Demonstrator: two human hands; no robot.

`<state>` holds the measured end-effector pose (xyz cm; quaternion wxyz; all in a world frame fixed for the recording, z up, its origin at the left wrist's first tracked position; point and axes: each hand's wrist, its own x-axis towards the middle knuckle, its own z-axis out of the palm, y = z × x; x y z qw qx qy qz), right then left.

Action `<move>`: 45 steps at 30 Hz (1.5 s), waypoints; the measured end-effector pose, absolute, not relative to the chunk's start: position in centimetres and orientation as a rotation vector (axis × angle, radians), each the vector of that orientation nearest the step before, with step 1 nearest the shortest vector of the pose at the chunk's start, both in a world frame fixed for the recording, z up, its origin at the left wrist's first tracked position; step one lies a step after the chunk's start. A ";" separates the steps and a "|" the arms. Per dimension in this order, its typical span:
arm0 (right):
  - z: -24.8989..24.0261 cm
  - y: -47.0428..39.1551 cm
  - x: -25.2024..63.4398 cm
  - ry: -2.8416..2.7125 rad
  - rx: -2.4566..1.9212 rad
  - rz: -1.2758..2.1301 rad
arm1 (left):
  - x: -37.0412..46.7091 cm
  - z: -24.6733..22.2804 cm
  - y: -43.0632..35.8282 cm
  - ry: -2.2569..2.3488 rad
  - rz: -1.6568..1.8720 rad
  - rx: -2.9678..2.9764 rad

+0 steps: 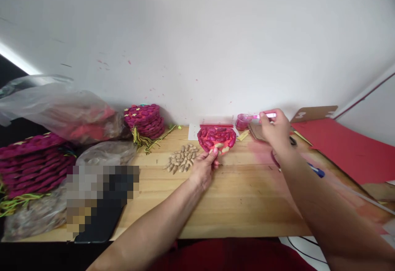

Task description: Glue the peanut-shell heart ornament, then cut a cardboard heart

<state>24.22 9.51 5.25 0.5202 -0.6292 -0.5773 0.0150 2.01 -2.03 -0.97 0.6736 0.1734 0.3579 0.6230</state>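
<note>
My left hand (205,167) pinches the near edge of a round red piece (230,142) covered with peanuts. Most of its peanuts (212,134) are painted magenta, while a few near my thumb are still bare tan. My right hand (275,129) grips a paintbrush (268,115) with a pale handle, held out to the left. The brush's tip is over a small clear jar (242,122) of pink paint; whether it touches the paint I cannot tell. Left of my left hand lies a loose pile of unpainted peanuts (182,157).
Stacks of magenta peanut discs (145,121) with yellow-green strings stand at the left, beside plastic bags (70,106). A dark flat device (105,213) lies at the front left. Red sheets (348,143) and a blue object (316,170) are at the right. A white wall (197,49) rises behind.
</note>
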 end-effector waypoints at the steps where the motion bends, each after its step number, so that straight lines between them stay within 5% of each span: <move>1: 6.0 10.4 24.2 -1.437 -1.603 -0.006 | 1.9 -1.0 -1.9 0.804 1.394 0.403; 11: 8.2 17.0 21.9 -1.908 -2.174 -0.091 | 1.3 -1.3 -1.3 0.907 1.454 0.488; 29: 7.2 17.3 22.9 -1.944 -2.160 -0.113 | 1.1 -1.9 -0.6 0.950 1.537 0.627; 35: 7.7 13.5 24.0 -1.652 -1.776 -0.079 | 1.0 -2.1 -0.5 0.967 1.555 0.630; 41: 6.4 4.6 20.7 -1.640 -1.149 0.431 | 1.0 -2.2 -0.3 0.979 1.573 0.623; 45: 5.1 0.8 18.2 -1.707 -1.048 0.379 | 1.0 -2.2 -0.2 1.011 1.580 0.695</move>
